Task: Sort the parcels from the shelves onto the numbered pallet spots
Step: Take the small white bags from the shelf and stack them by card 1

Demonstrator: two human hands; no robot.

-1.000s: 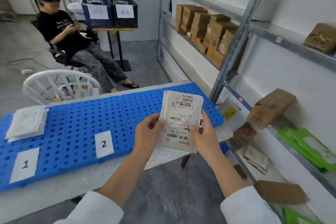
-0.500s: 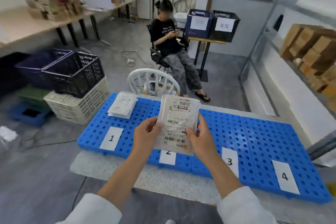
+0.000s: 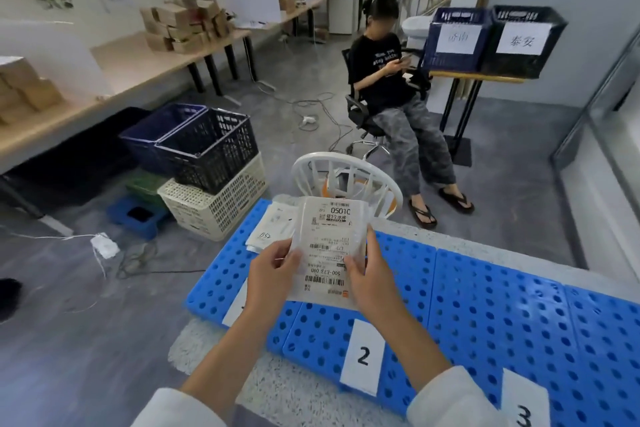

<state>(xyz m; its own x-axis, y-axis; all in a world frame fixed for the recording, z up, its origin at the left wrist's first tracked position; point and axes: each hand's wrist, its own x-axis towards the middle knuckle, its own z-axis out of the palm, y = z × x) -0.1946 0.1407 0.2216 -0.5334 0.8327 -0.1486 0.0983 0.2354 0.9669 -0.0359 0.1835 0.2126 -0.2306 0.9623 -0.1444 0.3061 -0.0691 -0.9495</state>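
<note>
I hold a flat white parcel point(image 3: 329, 246) with a printed shipping label upright over the left end of the blue perforated pallet point(image 3: 485, 305). My left hand point(image 3: 273, 277) pinches its left edge and my right hand point(image 3: 372, 277) grips its right edge. Behind the parcel, a small stack of white parcels point(image 3: 273, 225) lies on the pallet's far left corner. White cards numbered 2 point(image 3: 363, 355) and 3 point(image 3: 524, 406) lie along the pallet's near edge; another card point(image 3: 235, 305) is mostly hidden by my left arm.
A white plastic chair point(image 3: 346, 173) stands just beyond the pallet. A person sits on an office chair point(image 3: 391, 94) farther back, beside a stand with two labelled crates point(image 3: 491, 38). Stacked crates point(image 3: 207, 163) stand on the floor at left, with cables point(image 3: 104, 246) around them.
My view has swung left from the shelves to the pallet's left end. The parcel stays held in both hands, now over the left end of the pallet.
</note>
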